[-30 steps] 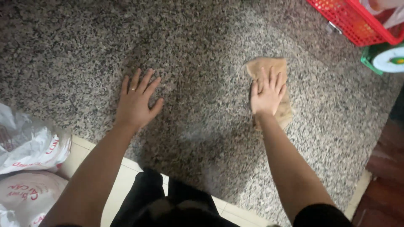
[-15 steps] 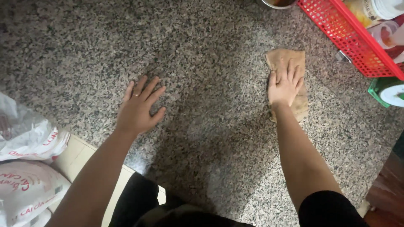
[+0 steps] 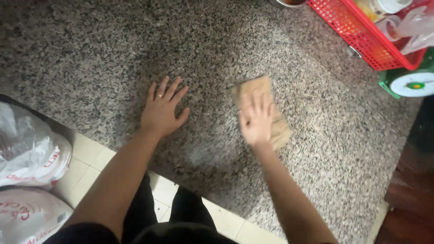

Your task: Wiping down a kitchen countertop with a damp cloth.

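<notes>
My left hand point(image 3: 162, 110) lies flat on the speckled granite countertop point(image 3: 90, 58), fingers spread, a ring on one finger, holding nothing. My right hand point(image 3: 256, 119), blurred by motion, presses flat on a tan cloth point(image 3: 260, 88) that lies on the same countertop. The cloth shows beyond my fingertips and to the right of my palm point(image 3: 282, 131). About a hand's width of stone separates the two hands.
A red plastic basket point(image 3: 361, 36) with bottles and a bag stands at the far right corner. Beside it sits a green container with a white round lid point(image 3: 411, 83). A metal bowl's edge point(image 3: 287, 2) shows at the top. White plastic bags point(image 3: 31, 153) lie at lower left over a tiled floor.
My right hand has slid the cloth leftward and toward me, closer to my left hand. My left hand stays planted on the stone. The view has shifted slightly.
</notes>
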